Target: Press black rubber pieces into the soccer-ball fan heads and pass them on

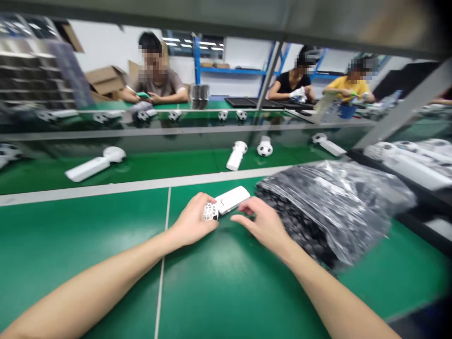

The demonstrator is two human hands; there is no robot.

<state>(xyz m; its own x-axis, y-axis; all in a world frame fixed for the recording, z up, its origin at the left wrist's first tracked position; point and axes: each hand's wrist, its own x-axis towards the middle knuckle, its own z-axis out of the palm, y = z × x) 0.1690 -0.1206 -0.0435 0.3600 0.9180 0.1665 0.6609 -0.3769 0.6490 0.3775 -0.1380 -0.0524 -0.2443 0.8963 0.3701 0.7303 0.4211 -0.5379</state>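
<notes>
A smooth green table (88, 263) fills the foreground, crossed by a pale line (162, 278). Behind it, past a light edging strip (141, 187), a green belt (169, 165) carries scattered ball-headed gadgets (236, 157). In the blurred workshop beyond, three people sit working near blue shelving (233, 71); a grey beam (212, 19) cuts across the top of the view. To the right, a clear plastic bag (353, 207) of small black pieces (303, 226) lies between the right hand and a black tray (420, 226) of white gadgets. At the table's centre, the left hand (194, 221) grips the ball end of a white gadget (233, 199). The right hand (263, 221), thumb and fingers parted, is beside its handle; contact is unclear.
</notes>
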